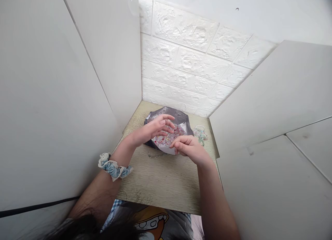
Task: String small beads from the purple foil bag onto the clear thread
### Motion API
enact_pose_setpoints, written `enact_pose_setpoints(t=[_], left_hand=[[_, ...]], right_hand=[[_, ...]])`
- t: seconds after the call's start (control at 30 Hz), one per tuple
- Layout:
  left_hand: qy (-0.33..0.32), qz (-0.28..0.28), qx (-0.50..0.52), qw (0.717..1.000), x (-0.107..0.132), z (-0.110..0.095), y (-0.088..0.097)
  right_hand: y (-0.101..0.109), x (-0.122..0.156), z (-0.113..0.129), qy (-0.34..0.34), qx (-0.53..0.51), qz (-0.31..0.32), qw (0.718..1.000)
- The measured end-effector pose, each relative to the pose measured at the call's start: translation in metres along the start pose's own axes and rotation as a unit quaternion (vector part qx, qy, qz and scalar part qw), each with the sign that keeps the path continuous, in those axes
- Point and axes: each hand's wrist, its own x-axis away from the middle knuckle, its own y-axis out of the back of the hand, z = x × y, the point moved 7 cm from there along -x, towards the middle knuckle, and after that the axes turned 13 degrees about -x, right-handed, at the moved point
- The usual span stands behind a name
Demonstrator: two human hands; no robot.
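A dark bag with a silvery lining (178, 113) lies spread on the table, and many small beads (164, 140) in red, pink, white and clear colours are heaped in it. My left hand (162, 125) hovers over the beads with its fingers apart and nothing visible in them. At the bag's near right edge, my right hand (188, 146) is closed in a pinch; whatever is between its fingertips is too small to make out. A thin beaded strand (155, 156) lies on the table just in front of the bag. Whether it reaches my right hand, I cannot tell.
To the right of the bag lies a bunch of pale green and pink beaded strands (201, 134). The narrow wooden table (166, 184) stands between tall white panels (109, 60) on the left and more panels (272, 95) on the right. Behind is a white brick-patterned wall (181, 57).
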Motion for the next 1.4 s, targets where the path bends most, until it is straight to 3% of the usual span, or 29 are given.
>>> enact_pose_setpoints(t=[0.1,0.17,0.33,0.5,0.6,0.73,0.83,1.0,1.13,1.23,1.4], left_hand=[[0.027,0.043,0.029,0.998,0.001,0.004,-0.007],[0.041,0.049,0.043,0.997,0.001,0.007,-0.008],[0.057,0.075,0.025,0.995,0.001,0.011,-0.012],[0.097,0.081,-0.117,0.985,0.002,0.011,-0.014],[0.082,0.061,-0.196,0.975,0.001,0.008,-0.009],[0.091,-0.015,-0.261,0.961,-0.001,0.009,0.007],[0.09,-0.063,-0.249,0.962,0.0,0.007,0.015],[0.055,-0.086,-0.189,0.977,0.003,0.002,0.018],[0.016,-0.058,-0.147,0.987,0.002,-0.001,0.015],[-0.012,-0.071,-0.128,0.989,0.0,-0.003,0.014],[0.009,-0.048,-0.083,0.995,-0.002,0.002,0.006]], right_hand=[[-0.001,-0.001,0.013,0.077,0.117,-0.103,0.985],[-0.004,0.0,0.02,0.129,0.195,-0.138,0.962],[-0.015,0.002,0.028,0.214,0.302,-0.131,0.92],[-0.015,0.003,0.03,0.237,0.365,-0.135,0.89],[-0.007,0.005,0.031,0.239,0.372,-0.156,0.883],[0.008,0.007,0.032,0.241,0.368,-0.184,0.879],[0.022,0.012,0.037,0.245,0.358,-0.235,0.87],[0.035,0.025,0.049,0.285,0.327,-0.331,0.838],[0.024,0.026,0.053,0.324,0.345,-0.311,0.824],[0.011,0.022,0.049,0.339,0.385,-0.275,0.813],[-0.002,0.013,0.04,0.34,0.434,-0.234,0.8]])
